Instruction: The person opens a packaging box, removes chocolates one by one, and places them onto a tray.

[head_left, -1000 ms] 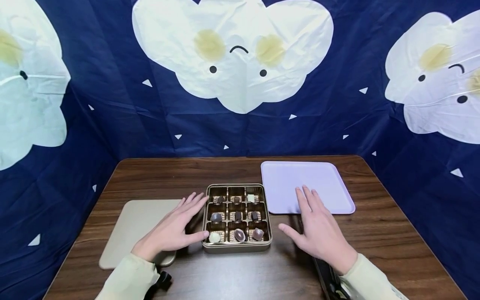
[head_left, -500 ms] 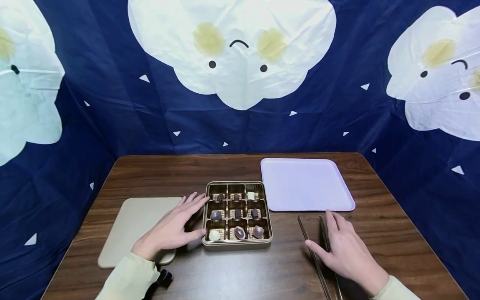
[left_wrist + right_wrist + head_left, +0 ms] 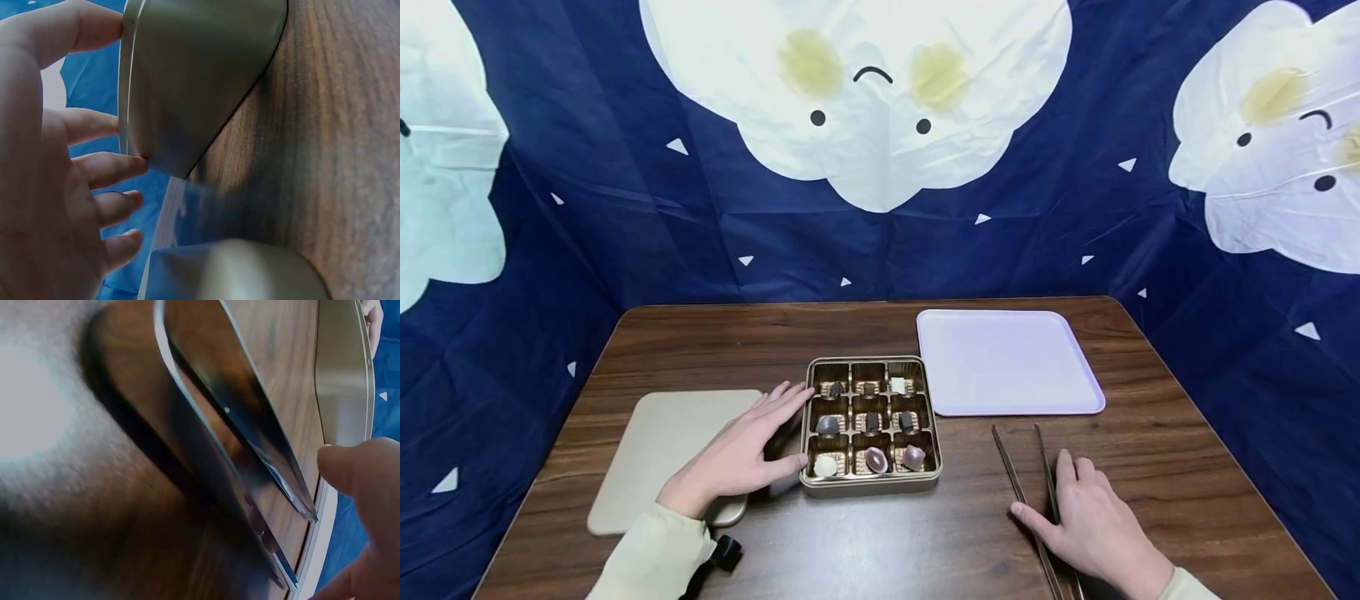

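A gold tin (image 3: 871,487), split into several square compartments, holds dark, white and purplish chocolates (image 3: 876,459). My left hand (image 3: 722,467) rests at its left side, thumb and index finger touching the rim; in the left wrist view those fingertips meet the wall of the tin (image 3: 206,69). A long pair of metal tweezers (image 3: 1012,473) lies spread on the table to the right, tips pointing away from me. Over its rear half is my right hand (image 3: 1105,525), thumb across the left arm and fingers beyond the right one. The right wrist view shows the thumb (image 3: 356,465) apart from the tweezers (image 3: 280,472).
A pale purple tray (image 3: 1009,363) lies behind the tweezers, close to the tin's right back corner. Partly under my left hand is a flat beige lid (image 3: 651,458) with rounded corners. Dark blue cloth (image 3: 805,242) with white clouds hangs behind the brown wooden table (image 3: 745,333).
My right hand has moved right and toward me, from near the purple tray to over the tweezers, uncovering their tips. My left hand stays at the tin. The head view has tilted slightly.
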Available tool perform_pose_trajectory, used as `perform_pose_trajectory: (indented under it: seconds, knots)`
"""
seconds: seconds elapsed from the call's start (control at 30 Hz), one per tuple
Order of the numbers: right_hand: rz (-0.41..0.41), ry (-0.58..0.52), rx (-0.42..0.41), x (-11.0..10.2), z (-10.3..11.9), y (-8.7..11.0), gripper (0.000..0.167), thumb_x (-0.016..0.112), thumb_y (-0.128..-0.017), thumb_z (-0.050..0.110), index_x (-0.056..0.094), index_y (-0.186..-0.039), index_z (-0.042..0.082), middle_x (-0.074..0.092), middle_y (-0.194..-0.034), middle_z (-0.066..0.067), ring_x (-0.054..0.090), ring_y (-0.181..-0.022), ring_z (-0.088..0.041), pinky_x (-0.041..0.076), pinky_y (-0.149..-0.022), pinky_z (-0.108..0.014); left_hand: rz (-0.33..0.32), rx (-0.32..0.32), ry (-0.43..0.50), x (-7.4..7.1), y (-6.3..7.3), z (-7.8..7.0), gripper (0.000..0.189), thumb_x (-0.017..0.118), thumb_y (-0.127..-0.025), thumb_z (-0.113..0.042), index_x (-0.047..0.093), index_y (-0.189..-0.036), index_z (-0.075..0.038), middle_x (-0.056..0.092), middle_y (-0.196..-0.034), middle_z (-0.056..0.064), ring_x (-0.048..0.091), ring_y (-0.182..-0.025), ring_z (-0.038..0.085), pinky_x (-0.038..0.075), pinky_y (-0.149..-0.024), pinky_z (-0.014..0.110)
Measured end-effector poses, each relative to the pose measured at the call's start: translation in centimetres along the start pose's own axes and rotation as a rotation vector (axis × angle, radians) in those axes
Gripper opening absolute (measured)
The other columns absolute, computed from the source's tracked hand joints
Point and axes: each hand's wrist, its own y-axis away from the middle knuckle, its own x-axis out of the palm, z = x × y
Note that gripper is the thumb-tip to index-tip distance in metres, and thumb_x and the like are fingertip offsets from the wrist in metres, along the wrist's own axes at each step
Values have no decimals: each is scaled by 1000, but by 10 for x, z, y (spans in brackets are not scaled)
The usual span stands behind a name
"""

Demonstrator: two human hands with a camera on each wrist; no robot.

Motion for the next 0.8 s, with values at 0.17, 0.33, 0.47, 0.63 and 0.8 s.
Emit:
perform_pose_trajectory:
  seconds: [0.17,0.33,0.47,0.63,0.8]
  knots:
    - [34,-13,11,3,0,4,110,76,-86,67,46,-136,-26,58,-119,-40,65,-104,-51,58,-79,-61,8,-5,11,0,0,0,93,79,-90,-40,33,-166,-10,34,-169,18,33,-153,45,34,-117,70]
    - [21,-12,-10,5,0,6,105,79,-84,62,48,-131,-27,60,-109,-38,68,-92,-46,59,-73,-58,9,-8,22,0,1,0,94,80,-89,-39,33,-166,-10,33,-169,19,36,-152,42,36,-116,69]
    - [60,-20,7,3,3,6,103,79,-85,60,48,-130,-28,62,-107,-38,70,-88,-45,60,-71,-56,6,-9,22,0,2,0,94,79,-90,-39,33,-166,-10,33,-169,19,40,-150,41,38,-115,68]
    - [123,-30,55,1,7,6,99,78,-88,56,46,-133,-27,62,-111,-38,70,-89,-45,59,-73,-58,13,-13,36,-2,2,0,92,78,-91,-39,33,-166,-9,32,-169,20,41,-149,40,38,-115,67]
    - [147,-34,72,0,10,5,93,79,-89,49,46,-133,-27,64,-112,-37,70,-95,-46,59,-76,-59,16,-7,56,-1,1,1,92,77,-92,-38,32,-166,-9,31,-169,21,40,-150,40,36,-116,68]
